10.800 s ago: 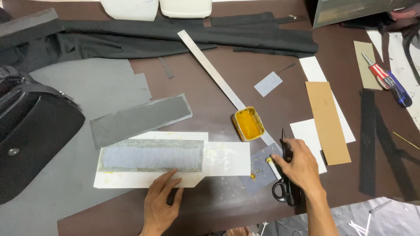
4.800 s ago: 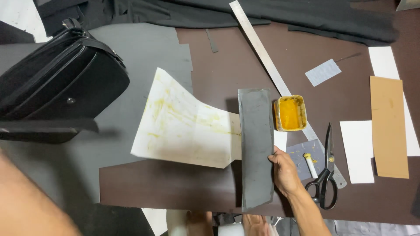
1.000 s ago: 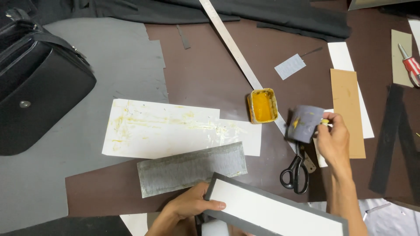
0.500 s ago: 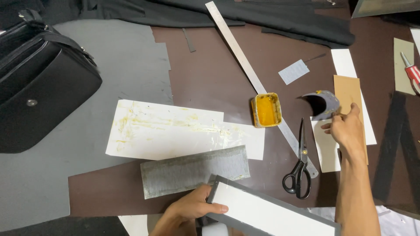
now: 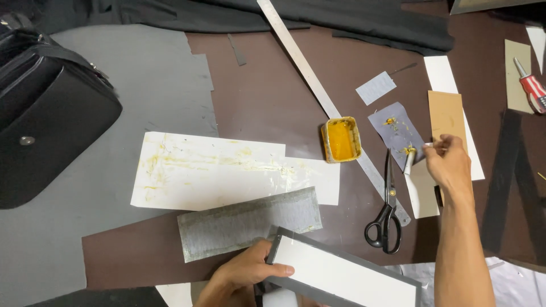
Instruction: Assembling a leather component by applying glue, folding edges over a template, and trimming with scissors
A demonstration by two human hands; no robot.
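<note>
My left hand (image 5: 247,274) grips the near left end of a white board with a grey border (image 5: 347,277) at the bottom edge. My right hand (image 5: 449,166) pinches a small white spreader stick (image 5: 410,161), whose tip rests by a small grey piece (image 5: 394,129) dotted with yellow glue. That piece lies flat beside an open tin of yellow glue (image 5: 341,139). A grey fabric strip (image 5: 249,223) lies just above my left hand, partly on a glue-stained white paper (image 5: 210,170).
Black scissors (image 5: 387,211) and a long metal ruler (image 5: 324,96) lie between my hands. A black bag (image 5: 48,113) sits at left on grey sheet. Tan card (image 5: 446,111), white strips, a red screwdriver (image 5: 532,85) and black cloth (image 5: 352,17) lie right and far.
My right hand has laid the small grey piece flat next to the tin and now holds the white stick over it. My left hand still holds the board.
</note>
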